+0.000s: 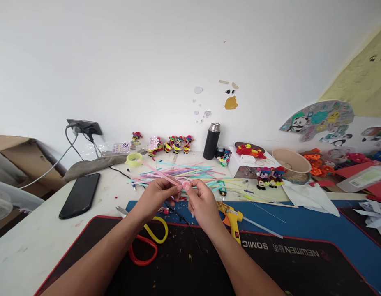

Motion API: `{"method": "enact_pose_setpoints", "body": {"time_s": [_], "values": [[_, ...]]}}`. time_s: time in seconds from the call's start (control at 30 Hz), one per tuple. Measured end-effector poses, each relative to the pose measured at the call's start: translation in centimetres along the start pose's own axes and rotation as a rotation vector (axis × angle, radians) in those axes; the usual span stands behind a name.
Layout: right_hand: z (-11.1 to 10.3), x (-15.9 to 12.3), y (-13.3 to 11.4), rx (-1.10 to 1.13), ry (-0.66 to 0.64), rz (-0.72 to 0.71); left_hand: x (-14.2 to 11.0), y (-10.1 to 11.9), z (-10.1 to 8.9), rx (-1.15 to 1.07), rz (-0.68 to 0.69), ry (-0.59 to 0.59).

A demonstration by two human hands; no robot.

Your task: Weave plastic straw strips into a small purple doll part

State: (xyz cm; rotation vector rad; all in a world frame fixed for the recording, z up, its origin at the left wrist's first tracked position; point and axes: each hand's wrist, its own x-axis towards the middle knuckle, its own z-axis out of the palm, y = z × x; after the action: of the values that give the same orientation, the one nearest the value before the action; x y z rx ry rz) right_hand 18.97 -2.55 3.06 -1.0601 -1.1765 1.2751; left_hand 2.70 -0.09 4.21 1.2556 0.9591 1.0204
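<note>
Both my hands meet above the desk, pinching a pink pipe cleaner [167,176]. One end is wound into a small flat coil [186,185] between my fingertips. My left hand [158,197] grips the strand near the coil, and its loose length points up and left. Thumb and fingers of my right hand [202,202] press on the coil. Behind them lies a spread of pastel pipe cleaners [196,169]. Below my left wrist are scissors [144,246] with red and yellow handles. A yellow glue gun [235,218] with a clear glue stick lies by my right wrist.
A black phone [79,196] lies at left. Several colourful figurines [178,144] stand along the wall, beside a black thermos [211,142]. At right are a white box [239,164], a round beige tub [292,161] and a tissue [313,197]. A black mat [270,267] covers the front.
</note>
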Motion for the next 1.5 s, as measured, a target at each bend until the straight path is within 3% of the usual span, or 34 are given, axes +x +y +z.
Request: {"method": "enact_pose_setpoints", "body": {"time_s": [0.37, 0.7, 0.97, 1.3, 1.5], "values": [[0.1, 0.1, 0.0, 0.047, 0.020, -0.012, -0.5, 0.3, 0.9, 0.071, -0.039, -0.050], [0.0, -0.2, -0.3, 0.004, -0.016, -0.020, -0.1, 0.6, -0.6, 0.140, 0.020, -0.019], [0.0, -0.3, -0.1, -0.027, -0.065, -0.022, -0.2, 1.4, -1.4, 0.319, 0.054, 0.048], [-0.4, -0.2, 0.2, -0.123, -0.149, -0.026, -0.2, 2.0, -2.1, 0.357, 0.074, -0.055], [-0.3, -0.4, 0.5, -0.226, -0.176, -0.028, -0.4, 2.3, -2.9, 0.427, 0.051, -0.176]]}}
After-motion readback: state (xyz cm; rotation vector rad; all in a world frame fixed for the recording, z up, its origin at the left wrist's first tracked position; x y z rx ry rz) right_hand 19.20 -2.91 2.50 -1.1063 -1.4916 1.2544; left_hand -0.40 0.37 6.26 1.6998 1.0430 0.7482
